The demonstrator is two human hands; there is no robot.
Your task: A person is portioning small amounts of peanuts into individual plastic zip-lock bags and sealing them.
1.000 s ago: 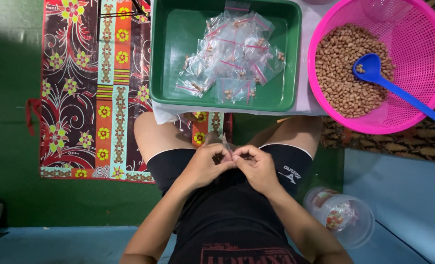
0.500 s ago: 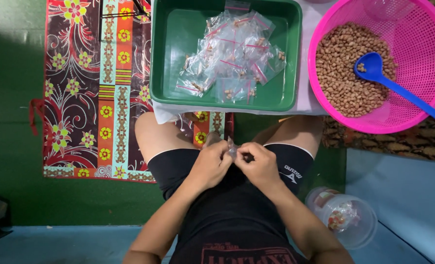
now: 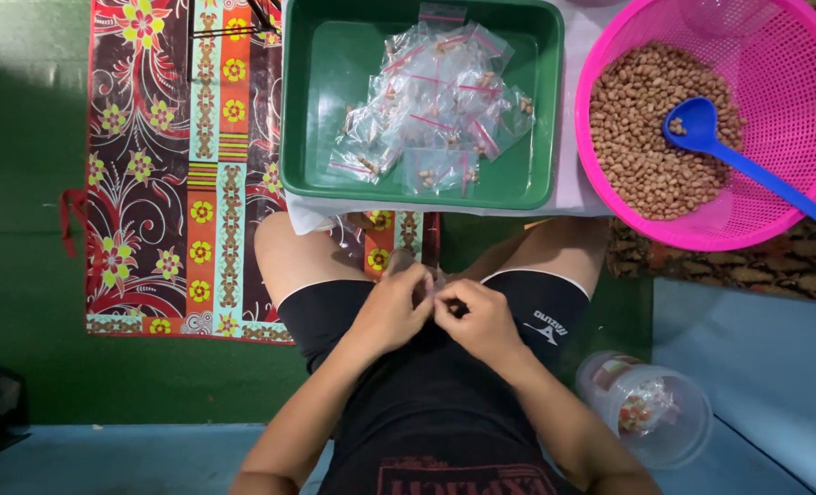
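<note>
Between both hands (image 3: pixel 435 307), a small clear bag (image 3: pixel 433 278), mostly hidden

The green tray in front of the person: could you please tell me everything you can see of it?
The green tray is a rectangular, plastic-looking bin with rounded corners and a raised rim. It lies flat on a white sheet, just beyond the person's knees and beside the pink basket. Inside it lies a loose heap of small clear bags with pink seal strips, each holding a few nuts. Neither hand touches it. Its far edge runs out of view.
</note>
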